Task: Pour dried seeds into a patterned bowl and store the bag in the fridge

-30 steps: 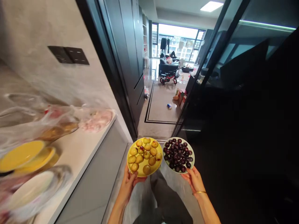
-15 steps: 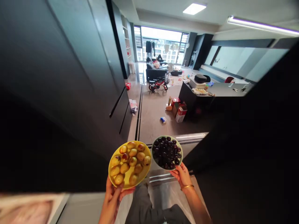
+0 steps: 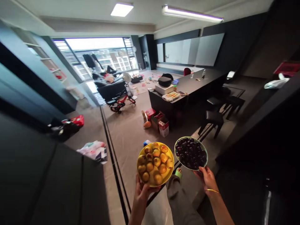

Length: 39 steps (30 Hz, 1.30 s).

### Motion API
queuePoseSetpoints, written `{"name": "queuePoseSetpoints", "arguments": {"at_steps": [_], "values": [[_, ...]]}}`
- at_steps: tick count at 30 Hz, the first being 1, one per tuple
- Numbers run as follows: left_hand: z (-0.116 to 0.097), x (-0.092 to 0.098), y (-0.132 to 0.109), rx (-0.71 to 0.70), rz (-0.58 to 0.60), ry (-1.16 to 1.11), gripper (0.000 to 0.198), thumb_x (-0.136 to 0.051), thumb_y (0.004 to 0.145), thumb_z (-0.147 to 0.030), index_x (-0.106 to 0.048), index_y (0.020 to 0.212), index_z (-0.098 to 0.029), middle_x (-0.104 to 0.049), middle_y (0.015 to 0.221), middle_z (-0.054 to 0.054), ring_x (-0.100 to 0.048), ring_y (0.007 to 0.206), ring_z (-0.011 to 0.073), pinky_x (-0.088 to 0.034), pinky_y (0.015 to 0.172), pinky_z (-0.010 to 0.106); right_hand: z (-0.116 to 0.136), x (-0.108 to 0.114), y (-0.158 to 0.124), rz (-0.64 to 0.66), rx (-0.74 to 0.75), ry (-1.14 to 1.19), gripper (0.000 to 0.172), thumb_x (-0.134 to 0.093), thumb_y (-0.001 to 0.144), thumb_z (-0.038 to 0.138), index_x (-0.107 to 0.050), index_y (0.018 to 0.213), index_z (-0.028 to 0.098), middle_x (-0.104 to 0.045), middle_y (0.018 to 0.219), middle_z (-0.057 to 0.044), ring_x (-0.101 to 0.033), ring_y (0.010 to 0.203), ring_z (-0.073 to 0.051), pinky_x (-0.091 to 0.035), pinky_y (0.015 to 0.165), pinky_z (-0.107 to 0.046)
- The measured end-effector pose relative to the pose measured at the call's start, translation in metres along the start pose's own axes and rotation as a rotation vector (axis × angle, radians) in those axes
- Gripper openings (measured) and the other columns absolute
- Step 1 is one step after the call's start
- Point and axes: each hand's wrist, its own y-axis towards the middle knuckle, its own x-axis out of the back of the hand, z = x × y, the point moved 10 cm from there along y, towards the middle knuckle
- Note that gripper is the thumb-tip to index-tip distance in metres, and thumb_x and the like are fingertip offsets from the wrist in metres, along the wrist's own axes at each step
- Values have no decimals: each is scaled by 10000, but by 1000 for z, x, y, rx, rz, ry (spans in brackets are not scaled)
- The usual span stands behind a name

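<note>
My left hand (image 3: 142, 197) grips the near rim of a yellow plate (image 3: 169, 175) piled with several yellow-orange plums (image 3: 154, 162). My right hand (image 3: 207, 179), a gold bangle on its wrist, holds the near rim of a pale green plate (image 3: 204, 151) heaped with dark cherries (image 3: 190, 153). Both plates are level, side by side at waist height above the floor. My leg in grey trousers (image 3: 177, 200) steps forward under them.
A long black table (image 3: 201, 82) with a box, a tray and stools (image 3: 214, 118) stands ahead on the right. Boxes (image 3: 159, 120) and toys lie on the floor. A red child's bike (image 3: 120, 103) and a sofa stand by the window. Dark cabinets (image 3: 35, 175) line the left.
I have walked out of the kitchen doorway into the open room and turned right. The counter has left the view. Both hands keep hold of their plates.
</note>
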Motion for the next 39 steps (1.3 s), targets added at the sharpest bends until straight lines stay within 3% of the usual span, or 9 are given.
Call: {"name": "queuePoseSetpoints", "arguments": {"at_steps": [6, 11, 15, 18, 24, 30, 34, 39], "values": [[18, -157, 220, 83, 80, -42, 1005, -754, 606, -456, -174, 1423, -367, -556, 1272, 88, -660, 873, 314, -580, 646, 408, 90, -11, 197, -106, 23, 42, 388, -795, 494, 320, -604, 812, 204, -717, 718, 24, -692, 679, -218, -583, 630, -328], [4, -300, 374, 107, 215, -24, 1011, -771, 601, -393, -190, 1428, -369, -526, 1304, 85, -640, 939, 313, -580, 670, 373, 181, -36, 341, -188, 98, 69, 357, -790, 510, 350, -610, 787, 214, -717, 737, 18, -687, 703, -222, -577, 648, -348], [-11, -408, 479, 125, 302, 5, 1003, -745, 649, -355, -131, 1441, -380, -526, 1288, 95, -675, 801, 253, -576, 619, 328, 239, -78, 456, -212, 94, 72, 311, -778, 503, 352, -595, 719, 223, -707, 706, 35, -687, 715, -226, -583, 672, -364], [-14, -485, 565, 126, 362, 1, 1002, -720, 683, -317, -76, 1447, -385, -532, 1270, 104, -681, 741, 232, -576, 605, 339, 283, -110, 559, -188, 120, 72, 300, -771, 508, 328, -589, 719, 216, -705, 705, 45, -684, 706, -208, -588, 687, -356], [-23, -638, 753, 97, 438, -3, 979, -695, 708, -264, -66, 1446, -402, -488, 1317, 102, -674, 809, 252, -584, 633, 370, 374, -172, 781, -146, 143, 83, 284, -762, 528, 268, -598, 748, 193, -721, 742, 20, -688, 708, -195, -591, 737, -362], [-38, -791, 909, 92, 479, 3, 962, -656, 726, -207, -41, 1439, -405, -464, 1329, 90, -665, 858, 226, -587, 677, 369, 478, -238, 969, -120, 189, 83, 261, -751, 547, 236, -589, 746, 188, -715, 731, 7, -692, 714, -197, -592, 773, -376], [-29, -891, 1015, 64, 500, -40, 913, -602, 745, -170, -48, 1437, -385, -459, 1328, 104, -668, 853, 215, -583, 698, 385, 533, -287, 1110, -45, 149, 70, 252, -743, 557, 187, -591, 758, 177, -718, 751, -20, -699, 726, -213, -596, 760, -382], [7, -1006, 1172, 32, 389, -163, 917, -621, 724, -155, -70, 1419, -385, -391, 1391, 121, -660, 887, 221, -578, 729, 391, 579, -357, 1332, 41, 42, 71, 285, -756, 531, 127, -590, 762, 152, -716, 746, -34, -701, 712, -225, -607, 689, -389]]}}
